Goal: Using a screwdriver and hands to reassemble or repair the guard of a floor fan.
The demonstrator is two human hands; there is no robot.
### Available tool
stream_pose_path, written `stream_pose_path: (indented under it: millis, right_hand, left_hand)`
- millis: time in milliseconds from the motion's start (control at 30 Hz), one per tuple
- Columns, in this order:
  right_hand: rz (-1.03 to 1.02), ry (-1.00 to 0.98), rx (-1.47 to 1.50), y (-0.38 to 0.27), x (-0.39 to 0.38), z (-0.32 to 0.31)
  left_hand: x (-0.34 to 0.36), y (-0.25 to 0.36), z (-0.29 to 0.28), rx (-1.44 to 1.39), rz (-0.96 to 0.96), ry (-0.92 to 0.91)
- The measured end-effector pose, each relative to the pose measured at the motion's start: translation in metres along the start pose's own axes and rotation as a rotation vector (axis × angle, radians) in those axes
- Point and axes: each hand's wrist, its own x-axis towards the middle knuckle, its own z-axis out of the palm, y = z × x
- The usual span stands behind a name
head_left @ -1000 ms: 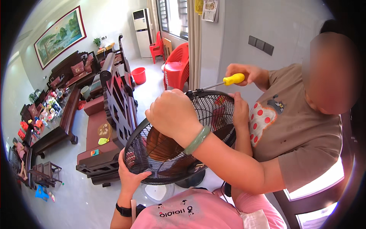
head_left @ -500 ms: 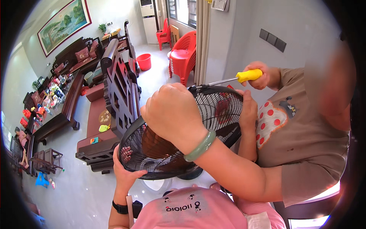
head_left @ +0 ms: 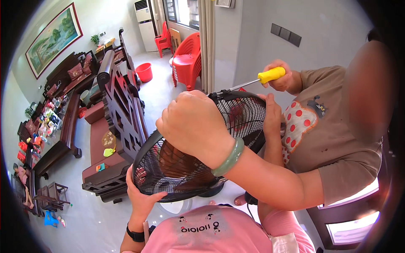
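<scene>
In front of me is an electric fan (head_left: pixel 195 192) with a black mesh guard, its brown blades (head_left: pixel 179 162) showing through the wires. My left hand (head_left: pixel 141 194), a black band on its wrist, grips the guard's lower left rim with the thumb over the edge. On the right rim, my right hand (head_left: pixel 273 116) is closed round the guard; its forearm passes behind a co-worker's arm. That co-worker's fist (head_left: pixel 194 122), with a green bangle, rests over the guard's middle. Their other hand (head_left: pixel 280 80) holds a yellow-handled screwdriver (head_left: pixel 270 75), its shaft reaching the far rim.
The co-worker in a brown shirt (head_left: pixel 346 143) stands close on my right. A dark carved wooden sofa (head_left: pixel 122 101) is just beyond the fan to the left. Further back are a red bucket (head_left: pixel 144 72), stacked red plastic chairs (head_left: pixel 186 63) and a long cluttered table (head_left: pixel 69 126).
The view has swung a little to the right, so the room has slid left. Both my hands keep their hold on the fan, and the screwdriver stays at its far rim.
</scene>
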Motion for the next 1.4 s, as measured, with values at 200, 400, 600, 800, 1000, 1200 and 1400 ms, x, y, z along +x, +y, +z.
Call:
stream_pose_path:
  millis: [200, 400, 600, 800, 1000, 1200, 1400]
  right_hand:
    - [0.039, 0.038, -0.079, -0.005, 0.001, 0.036]
    - [0.01, 0.117, -0.293, -0.004, 0.005, 0.039]
    - [0.038, 0.117, -0.456, 0.007, 0.007, 0.027]
    - [-0.2, 0.511, -1.0, 0.068, 0.006, 0.011]
    - [-0.079, 0.831, -0.77, 0.161, -0.047, 0.009]
    - [1.052, 0.458, 0.787, 0.119, -0.155, 0.051]
    - [1.005, 0.466, 0.802, 0.118, -0.154, 0.039]
  left_hand:
    - [0.006, -0.005, 0.002, 0.047, -0.038, 0.016]
    - [0.008, -0.012, 0.004, 0.092, -0.048, 0.04]
    - [0.022, -0.024, 0.012, 0.049, -0.05, 0.011]
    - [0.034, -0.028, 0.023, 0.051, -0.034, 0.026]
    - [0.034, -0.032, 0.022, -0.021, -0.044, 0.022]
    - [0.011, 0.001, 0.007, -0.043, -0.038, 0.007]
    - [0.004, 0.009, 0.001, 0.011, -0.072, 0.029]
